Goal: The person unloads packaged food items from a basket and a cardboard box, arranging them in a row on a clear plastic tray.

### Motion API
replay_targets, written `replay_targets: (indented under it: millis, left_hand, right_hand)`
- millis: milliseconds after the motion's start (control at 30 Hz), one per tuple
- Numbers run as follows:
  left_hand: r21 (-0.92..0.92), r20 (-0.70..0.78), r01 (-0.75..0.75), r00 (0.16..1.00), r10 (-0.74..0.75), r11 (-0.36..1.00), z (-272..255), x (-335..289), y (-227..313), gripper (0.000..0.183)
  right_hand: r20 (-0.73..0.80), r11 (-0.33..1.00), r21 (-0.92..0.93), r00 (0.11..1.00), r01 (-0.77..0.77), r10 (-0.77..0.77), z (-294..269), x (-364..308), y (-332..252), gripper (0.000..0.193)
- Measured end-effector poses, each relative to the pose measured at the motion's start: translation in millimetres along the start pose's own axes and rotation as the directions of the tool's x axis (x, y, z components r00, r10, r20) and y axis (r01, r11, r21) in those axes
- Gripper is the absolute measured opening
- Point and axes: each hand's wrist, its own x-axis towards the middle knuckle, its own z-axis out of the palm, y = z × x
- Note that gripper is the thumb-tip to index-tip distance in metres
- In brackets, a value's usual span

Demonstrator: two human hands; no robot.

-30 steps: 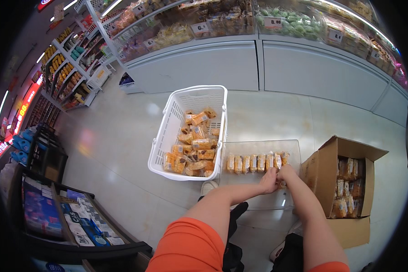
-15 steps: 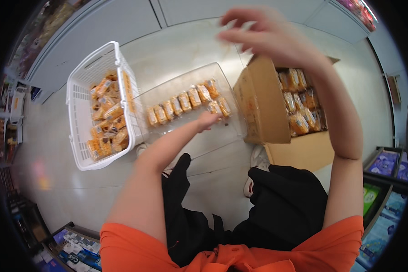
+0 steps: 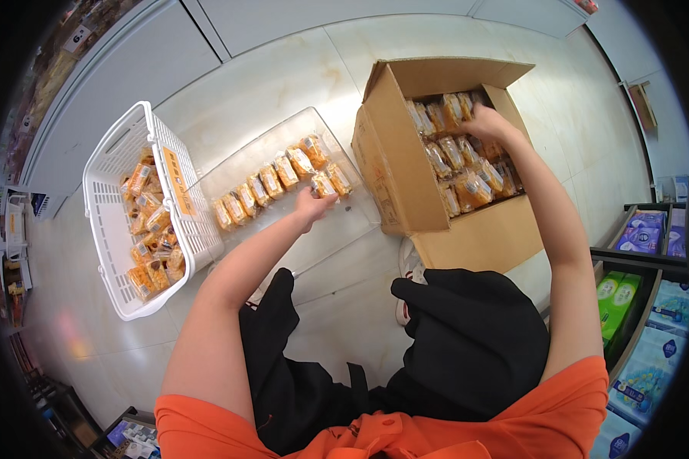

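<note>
My left hand (image 3: 312,209) reaches into the clear plastic tray (image 3: 357,223), its fingers closed against a wrapped snack cake (image 3: 324,186) at the near end. Behind that pack, a row of orange-and-clear wrapped snack cakes (image 3: 270,180) stands on edge across the tray. On the right, my right hand (image 3: 491,124) dips into the open cardboard box (image 3: 403,145), beside several more wrapped cakes (image 3: 473,187) packed inside. Its fingertips sink behind packs near the far right corner, so their grip is hidden.
A white plastic basket (image 3: 109,256), heaped with loose wrapped cakes, stands left of the tray. Pale cabinets (image 3: 275,27) line the far side. Racks with blue packets (image 3: 641,381) and green packets (image 3: 618,306) stand at the lower right. My shoes are between tray and box.
My right hand has come down from the air above the box into it. My left hand stays at the same pack in the tray. The whole view has shifted.
</note>
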Motion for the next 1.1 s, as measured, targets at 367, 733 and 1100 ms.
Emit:
replay_targets:
  millis: [367,733,1100]
  left_hand:
    - [0.009,-0.033,-0.177,0.984,0.177,0.984,-10.3,8.5,-25.5,0.043]
    - [0.161,-0.237,-0.174,0.949,0.209,0.971,6.2,7.3,-14.8,0.047]
    - [0.828,-0.067,-0.296,0.792,0.607,0.477,-15.9,-2.9,18.6,0.044]
  right_hand:
    - [-0.195,0.985,-0.05,0.969,-0.163,0.15,31.5,38.8,-16.9,0.077]
    - [-0.101,0.982,0.024,0.977,-0.185,0.186,22.7,38.6,-29.1,0.065]
    - [-0.215,0.981,-0.063,0.962,-0.185,0.168,42.6,39.5,-20.3,0.075]
